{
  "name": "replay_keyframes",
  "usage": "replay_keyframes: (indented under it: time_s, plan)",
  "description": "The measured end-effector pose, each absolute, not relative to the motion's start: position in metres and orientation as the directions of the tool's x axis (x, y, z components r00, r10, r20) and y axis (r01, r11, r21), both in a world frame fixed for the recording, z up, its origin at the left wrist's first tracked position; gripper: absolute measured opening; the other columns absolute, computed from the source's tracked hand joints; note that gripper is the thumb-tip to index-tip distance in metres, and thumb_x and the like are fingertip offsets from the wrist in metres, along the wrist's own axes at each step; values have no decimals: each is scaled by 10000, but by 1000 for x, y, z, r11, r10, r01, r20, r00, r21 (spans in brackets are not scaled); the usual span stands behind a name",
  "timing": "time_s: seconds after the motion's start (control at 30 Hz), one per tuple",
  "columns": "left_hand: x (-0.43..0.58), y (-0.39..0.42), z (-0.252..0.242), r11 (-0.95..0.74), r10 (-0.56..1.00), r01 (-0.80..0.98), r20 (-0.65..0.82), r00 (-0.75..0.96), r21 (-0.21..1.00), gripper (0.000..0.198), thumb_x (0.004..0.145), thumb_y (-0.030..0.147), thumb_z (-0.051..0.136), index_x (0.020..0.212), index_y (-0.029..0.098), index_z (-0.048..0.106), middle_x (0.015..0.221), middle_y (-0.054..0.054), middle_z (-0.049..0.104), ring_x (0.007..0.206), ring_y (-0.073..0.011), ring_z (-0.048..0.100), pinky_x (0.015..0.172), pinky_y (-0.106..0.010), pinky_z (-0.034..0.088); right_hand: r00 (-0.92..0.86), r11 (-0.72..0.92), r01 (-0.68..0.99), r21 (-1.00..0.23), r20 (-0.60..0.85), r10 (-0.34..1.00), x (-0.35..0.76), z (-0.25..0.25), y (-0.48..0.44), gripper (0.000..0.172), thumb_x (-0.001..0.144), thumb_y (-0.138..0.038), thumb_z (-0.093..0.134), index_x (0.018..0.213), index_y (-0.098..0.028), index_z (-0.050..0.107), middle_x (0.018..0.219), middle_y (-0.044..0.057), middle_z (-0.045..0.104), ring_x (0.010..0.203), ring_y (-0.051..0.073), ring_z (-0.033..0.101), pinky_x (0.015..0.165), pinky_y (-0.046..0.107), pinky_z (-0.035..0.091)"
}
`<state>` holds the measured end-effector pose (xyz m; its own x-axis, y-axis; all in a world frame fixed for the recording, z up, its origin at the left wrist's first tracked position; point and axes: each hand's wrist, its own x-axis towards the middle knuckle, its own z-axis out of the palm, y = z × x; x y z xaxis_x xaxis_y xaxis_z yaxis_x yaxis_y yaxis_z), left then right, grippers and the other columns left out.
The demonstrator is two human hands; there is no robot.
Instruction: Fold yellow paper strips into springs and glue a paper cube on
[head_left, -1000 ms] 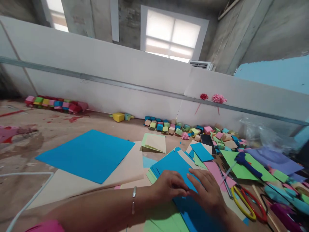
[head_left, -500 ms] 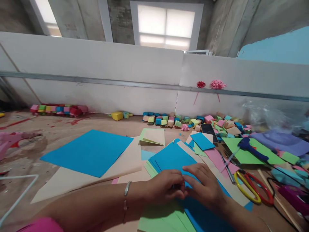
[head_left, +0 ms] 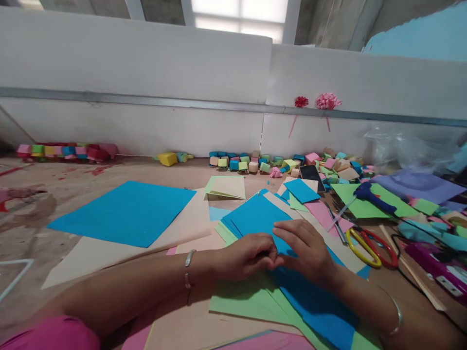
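My left hand (head_left: 251, 253) is closed, its fingers curled and the fingertips meeting the right thumb over the paper stack. Whatever it may pinch is hidden. Beside it my right hand (head_left: 308, 250) has its fingers stretched out and apart, thumb against the left fingertips. Beneath both hands lie blue paper sheets (head_left: 255, 211), with green paper sheets (head_left: 242, 302) fanned out under and beside them. Peach paper (head_left: 189, 316) spreads below the left forearm. A large blue square sheet (head_left: 127, 214) rests to the left on more peach paper.
Scissors (head_left: 372, 250) with red and yellow handles and a blue glue gun (head_left: 375, 198) lie to the right. A dark phone (head_left: 312, 177) sits behind small paper pieces. Folded paper cubes (head_left: 242, 165) line the white partition (head_left: 164, 131). A purple device (head_left: 438, 265) is at far right.
The view has tilted down and shifted slightly, so more of the near paper shows. Both hands stay together over the stack; the left fingers look more tightly curled.
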<state>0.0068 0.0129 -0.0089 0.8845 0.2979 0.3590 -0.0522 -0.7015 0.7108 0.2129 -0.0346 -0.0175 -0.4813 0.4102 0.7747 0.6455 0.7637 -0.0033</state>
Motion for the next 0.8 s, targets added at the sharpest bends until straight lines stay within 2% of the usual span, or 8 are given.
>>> replay_keyframes:
  time_s: [0.17,0.23,0.43,0.57,0.7,0.8]
  plan:
    - [5,7,-3,-759,351,-26,443,825,650,435,972,534,304,814,166,473,780,-41,535,703,-132,450,650,-246,395,-390,733,666,-140,772,502,215,-19,-30,538,861,-588,514,1176,-159,587,1105,154,660,1048,256,609,893,419,509]
    - [6,5,-3,-751,373,-38,470,800,659,424,970,528,319,815,166,477,778,-36,525,699,-130,453,653,-245,399,-379,734,663,-150,777,502,216,-18,-29,538,836,-601,537,1148,-167,603,1091,148,667,1038,255,617,896,413,514]
    - [9,4,-5,-609,511,-73,461,726,790,390,951,498,426,764,161,488,694,1,503,597,-98,469,618,-230,403,-345,708,683,-180,775,529,222,-13,-25,451,819,-550,613,1110,-206,620,1082,126,680,1035,257,629,906,421,520]
    - [11,5,-7,-635,551,8,445,706,772,400,950,498,430,763,158,527,682,-13,550,633,-115,506,648,-237,416,-383,728,664,-171,759,527,223,-17,-26,426,812,-492,662,1117,-199,613,1086,125,678,1031,257,628,905,421,519]
    - [10,-7,-3,-740,419,-24,489,765,672,458,959,551,329,779,174,518,718,-51,595,712,-147,537,686,-254,433,-407,729,666,-159,742,533,223,-22,-27,268,887,-322,612,1128,-206,607,1107,115,668,1041,241,623,904,401,514]
    - [7,-23,-2,-773,184,-177,482,857,609,400,968,511,335,759,201,478,752,-57,609,737,-153,549,664,-238,444,-384,711,673,-202,727,570,227,-23,-24,138,911,-166,537,992,-220,634,1094,90,667,1042,210,621,890,357,515]
